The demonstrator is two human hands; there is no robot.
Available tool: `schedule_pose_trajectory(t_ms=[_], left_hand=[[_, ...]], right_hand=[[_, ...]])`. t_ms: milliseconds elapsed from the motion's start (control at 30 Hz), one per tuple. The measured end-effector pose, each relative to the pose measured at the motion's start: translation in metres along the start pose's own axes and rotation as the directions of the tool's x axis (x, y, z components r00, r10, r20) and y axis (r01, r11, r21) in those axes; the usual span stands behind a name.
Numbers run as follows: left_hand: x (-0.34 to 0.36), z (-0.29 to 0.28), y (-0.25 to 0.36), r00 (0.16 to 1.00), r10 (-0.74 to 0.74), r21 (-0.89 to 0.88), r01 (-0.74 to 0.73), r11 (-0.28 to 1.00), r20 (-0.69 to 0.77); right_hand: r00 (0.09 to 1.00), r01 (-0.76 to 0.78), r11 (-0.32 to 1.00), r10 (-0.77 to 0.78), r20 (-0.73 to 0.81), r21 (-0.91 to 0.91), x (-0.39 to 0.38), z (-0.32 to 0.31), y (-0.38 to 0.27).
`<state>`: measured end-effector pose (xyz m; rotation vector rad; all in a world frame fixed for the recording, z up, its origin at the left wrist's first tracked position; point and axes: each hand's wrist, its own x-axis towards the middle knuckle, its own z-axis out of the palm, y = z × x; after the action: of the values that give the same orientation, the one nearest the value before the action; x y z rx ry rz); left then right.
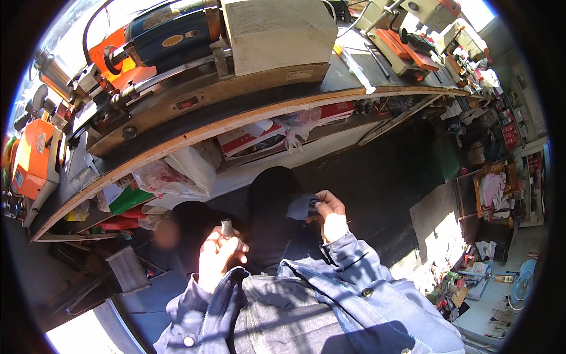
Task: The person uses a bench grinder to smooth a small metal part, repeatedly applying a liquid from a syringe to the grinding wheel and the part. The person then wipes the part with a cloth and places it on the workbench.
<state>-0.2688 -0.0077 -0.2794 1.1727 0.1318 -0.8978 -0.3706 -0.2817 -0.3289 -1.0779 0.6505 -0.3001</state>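
Note:
A short grey metal cylinder [227,228] stands upright out of my left hand [217,252], whose fingers are closed around its lower part. To its right, my right hand [330,213] pinches a small, thin grey sheet [302,206] between thumb and fingers. The sheet is bent and hangs out to the left of the fingertips; whether it is cloth or abrasive paper I cannot tell. Both hands are held above my dark-clad legs, and the cylinder and the sheet are apart.
Ahead runs a curved workbench edge [236,121]. On the bench are a machine with a blue motor [174,38] and beige housing [280,35], an orange machine [38,156] and a syringe [355,69]. Plastic bags [188,171] fill the shelf below.

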Motion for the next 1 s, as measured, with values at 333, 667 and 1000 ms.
schedule_pose_trajectory(t_ms=[333, 667, 1000], left_hand=[[-0.002, 0.023, -0.006, 0.998, 0.051, 0.179, -0.057, 0.982, 0.036], [-0.015, 0.030, -0.002, 0.949, 0.294, 0.505, -0.310, 0.805, 0.114], [-0.006, 0.038, 0.006, 0.979, 0.075, 0.219, -0.116, 0.969, 0.187]], right_hand=[[0.866, 0.246, 0.937, -0.098, 0.491, -0.247, -0.045, 0.076, -0.003], [0.890, 0.080, 0.995, -0.046, 0.453, -0.057, -0.048, 0.092, 0.006], [0.955, 0.119, 0.992, -0.126, 0.270, 0.045, -0.040, 0.101, 0.007]])
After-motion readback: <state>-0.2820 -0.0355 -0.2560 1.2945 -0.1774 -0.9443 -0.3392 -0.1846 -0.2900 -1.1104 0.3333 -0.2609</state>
